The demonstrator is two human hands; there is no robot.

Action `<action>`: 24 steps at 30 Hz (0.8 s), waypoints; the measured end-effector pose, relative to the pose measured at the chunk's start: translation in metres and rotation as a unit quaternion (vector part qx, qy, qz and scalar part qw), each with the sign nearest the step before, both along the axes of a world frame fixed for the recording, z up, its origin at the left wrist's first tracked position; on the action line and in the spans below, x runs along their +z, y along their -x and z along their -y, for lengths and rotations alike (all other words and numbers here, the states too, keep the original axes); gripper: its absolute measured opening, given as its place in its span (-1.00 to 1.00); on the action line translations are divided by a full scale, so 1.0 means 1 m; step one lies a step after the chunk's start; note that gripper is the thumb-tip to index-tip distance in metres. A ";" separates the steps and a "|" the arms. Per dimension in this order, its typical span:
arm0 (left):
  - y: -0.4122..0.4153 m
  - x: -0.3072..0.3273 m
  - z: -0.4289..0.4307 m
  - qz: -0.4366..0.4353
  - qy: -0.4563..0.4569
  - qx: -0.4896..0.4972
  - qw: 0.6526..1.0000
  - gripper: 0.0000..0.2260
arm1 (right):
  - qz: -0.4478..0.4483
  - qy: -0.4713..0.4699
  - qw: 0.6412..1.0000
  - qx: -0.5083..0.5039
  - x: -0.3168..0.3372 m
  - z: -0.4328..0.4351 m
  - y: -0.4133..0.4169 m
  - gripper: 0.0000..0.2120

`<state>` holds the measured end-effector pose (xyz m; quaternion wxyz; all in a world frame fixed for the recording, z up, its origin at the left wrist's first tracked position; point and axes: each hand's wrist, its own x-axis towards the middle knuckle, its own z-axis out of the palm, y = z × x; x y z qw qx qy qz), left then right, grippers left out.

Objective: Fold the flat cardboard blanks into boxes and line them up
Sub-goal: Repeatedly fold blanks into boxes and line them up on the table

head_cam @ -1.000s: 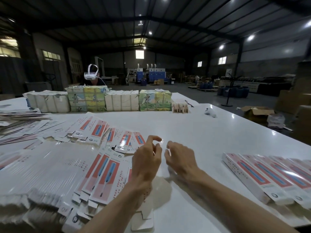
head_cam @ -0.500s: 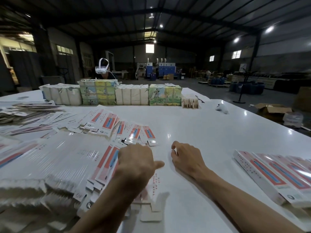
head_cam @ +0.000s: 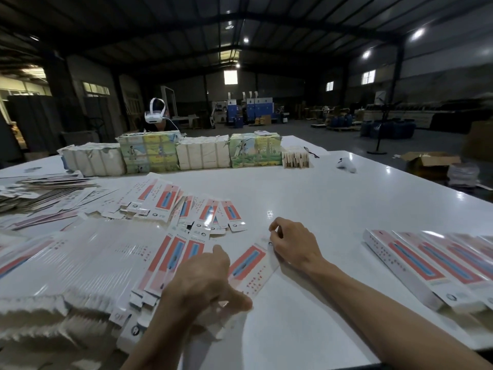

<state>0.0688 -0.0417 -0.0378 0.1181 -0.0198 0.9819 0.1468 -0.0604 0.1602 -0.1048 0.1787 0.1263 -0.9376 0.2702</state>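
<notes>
Blank [head_cam: 248, 268]: on the white table [head_cam: 320, 196], between both hands; its long side runs from near-left to far-right.
Left hand [head_cam: 202, 284]: curled fingers hold the near end.
Right hand [head_cam: 290, 244]: fingertips pinch the far end.

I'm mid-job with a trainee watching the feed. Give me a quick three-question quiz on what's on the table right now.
1. True or false: the row of finished boxes lies on the table to the right of the right hand.
2. What does the left hand grip? A) scissors B) the near end of the flat blank, whose far end the right hand pinches C) nothing
3. Fill in: the spread pile of unfolded blanks lies on the person's ____ side.
Key: 1 true; 2 B; 3 left.
</notes>
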 end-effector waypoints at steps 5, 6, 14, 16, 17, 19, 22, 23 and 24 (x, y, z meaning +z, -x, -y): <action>0.027 0.005 -0.002 -0.066 -0.093 -0.014 0.993 -0.65 | -0.087 0.124 0.986 0.068 0.012 -0.004 -0.004 -0.75; 0.033 0.010 -0.002 -0.080 -0.106 -0.021 0.991 -0.69 | -0.101 0.120 0.983 0.100 0.016 -0.005 -0.006 -0.68; 0.068 0.047 -0.004 -0.230 -0.263 -0.002 0.937 -0.53 | -0.087 0.165 0.968 0.170 0.024 -0.010 -0.002 -0.79; 0.080 0.039 -0.009 -0.277 -0.389 0.057 0.877 -0.42 | -0.111 0.211 0.967 0.086 0.030 -0.017 0.004 -0.74; 0.085 0.034 -0.013 -0.272 -0.446 0.086 0.849 -0.38 | -0.109 0.232 0.965 0.061 0.031 -0.020 0.006 -0.71; 0.096 0.020 -0.022 -0.200 -0.515 0.114 0.826 -0.42 | -0.060 0.289 0.954 0.041 0.032 -0.023 0.006 -0.67; 0.106 -0.009 -0.039 -0.081 -0.591 0.096 0.797 -0.65 | 0.057 0.375 0.924 0.051 0.029 -0.019 0.000 -0.62; 0.109 -0.017 -0.045 -0.070 -0.612 0.106 0.780 -0.68 | 0.094 0.391 0.914 0.056 0.027 -0.015 -0.002 -0.61; 0.113 -0.025 -0.050 -0.069 -0.628 0.120 0.765 -0.69 | 0.128 0.394 0.908 0.062 0.024 -0.012 -0.004 -0.61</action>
